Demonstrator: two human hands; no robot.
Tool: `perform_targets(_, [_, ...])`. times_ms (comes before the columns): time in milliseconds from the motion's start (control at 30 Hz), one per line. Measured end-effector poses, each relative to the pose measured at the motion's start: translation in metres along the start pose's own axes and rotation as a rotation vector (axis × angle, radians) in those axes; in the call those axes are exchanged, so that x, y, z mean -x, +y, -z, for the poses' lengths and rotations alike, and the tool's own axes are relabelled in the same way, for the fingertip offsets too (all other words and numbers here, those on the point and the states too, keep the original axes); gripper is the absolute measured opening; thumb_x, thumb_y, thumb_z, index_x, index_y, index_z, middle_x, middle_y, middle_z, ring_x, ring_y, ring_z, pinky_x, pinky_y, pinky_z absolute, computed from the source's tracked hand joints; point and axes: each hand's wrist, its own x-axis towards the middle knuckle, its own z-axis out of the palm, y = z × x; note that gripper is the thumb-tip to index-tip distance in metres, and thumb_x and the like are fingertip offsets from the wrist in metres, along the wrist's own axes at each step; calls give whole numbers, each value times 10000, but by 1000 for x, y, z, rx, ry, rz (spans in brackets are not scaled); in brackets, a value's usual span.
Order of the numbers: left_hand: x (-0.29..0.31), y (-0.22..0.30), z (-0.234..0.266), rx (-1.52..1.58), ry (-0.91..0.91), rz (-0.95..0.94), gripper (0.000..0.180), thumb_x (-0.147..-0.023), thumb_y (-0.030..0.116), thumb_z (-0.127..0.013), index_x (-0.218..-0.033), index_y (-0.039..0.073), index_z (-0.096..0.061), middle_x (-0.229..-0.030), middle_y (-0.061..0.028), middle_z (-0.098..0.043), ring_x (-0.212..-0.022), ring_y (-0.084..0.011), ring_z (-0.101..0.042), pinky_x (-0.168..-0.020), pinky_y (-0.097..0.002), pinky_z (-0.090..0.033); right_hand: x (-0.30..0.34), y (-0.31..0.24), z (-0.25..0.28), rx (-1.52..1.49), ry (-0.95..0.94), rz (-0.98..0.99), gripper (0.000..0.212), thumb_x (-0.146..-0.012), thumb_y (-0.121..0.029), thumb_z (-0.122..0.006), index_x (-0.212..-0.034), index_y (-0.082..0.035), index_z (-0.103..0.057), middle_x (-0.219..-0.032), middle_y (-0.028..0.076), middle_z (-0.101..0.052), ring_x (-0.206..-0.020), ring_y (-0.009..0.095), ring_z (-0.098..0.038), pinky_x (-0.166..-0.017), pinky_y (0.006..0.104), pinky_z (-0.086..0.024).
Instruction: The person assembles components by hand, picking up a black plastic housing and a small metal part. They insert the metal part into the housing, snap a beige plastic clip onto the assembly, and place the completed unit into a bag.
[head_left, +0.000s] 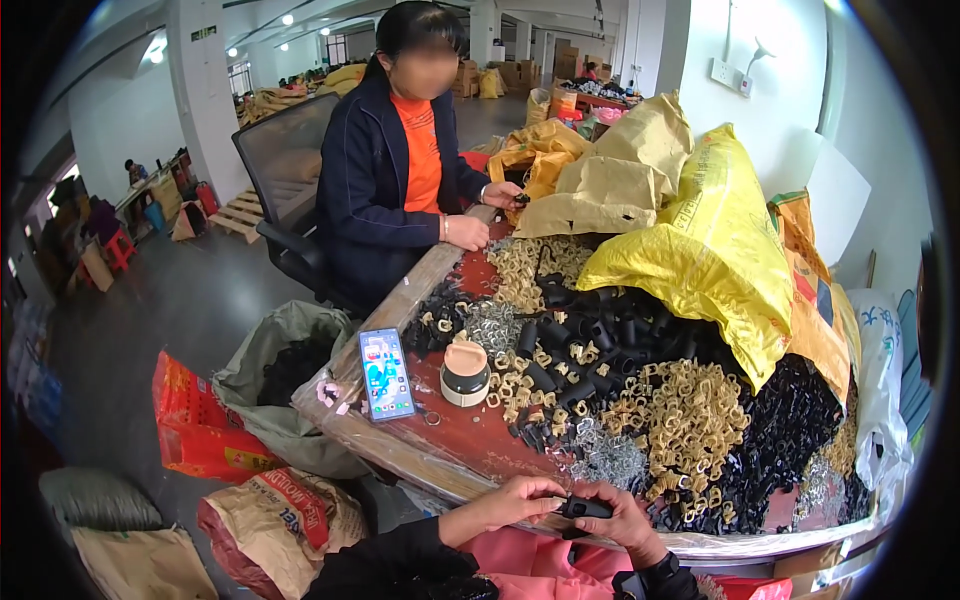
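Note:
In my right hand [622, 518], at the table's near edge, is a short black plastic tube-like part [586, 507]. My left hand [512, 500] meets it at its left end, thumb and fingers pinched together; whatever small piece sits between them is too small to make out. Just beyond my hands lie a heap of tan plastic ring-shaped pieces [692, 415] and a pile of small silvery metal pieces [608, 457]. Loose black tube parts [578, 388] are strewn further back, and a heap of small black pieces [790, 430] spreads to the right.
A lit phone [387, 375] and a lidded jar [465, 374] stand on the red tabletop [490, 440]. Yellow sacks [700, 235] slump over the far right. Across the table sits a co-worker [400, 170] handling a small black piece. An open sack [300, 375] stands on the floor at left.

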Motion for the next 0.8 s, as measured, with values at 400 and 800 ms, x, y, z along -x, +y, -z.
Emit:
perform_targets(400, [-1,-9,-1,-41,-24,5,258,-824,173,-519,-1013,-3,-514,-693,1,-507,-599,-44,-464,-509,-182,-410,1,3,-3,75,0,-23,309,-650,-119,-711,-865,-1,-523,-766,17,-511,-704,89,-473,-628,220,-385])
perform_targets(800, [-2,-11,-11,-5,-2,21,254,-826,153,-514,-1029,1,-514,-729,2,-519,-611,-40,-467,-530,-178,-421,8,-2,-3,-66,11,-130,293,-658,-102,-697,-880,-2,-534,-772,19,-524,-697,78,-486,-598,213,-397])
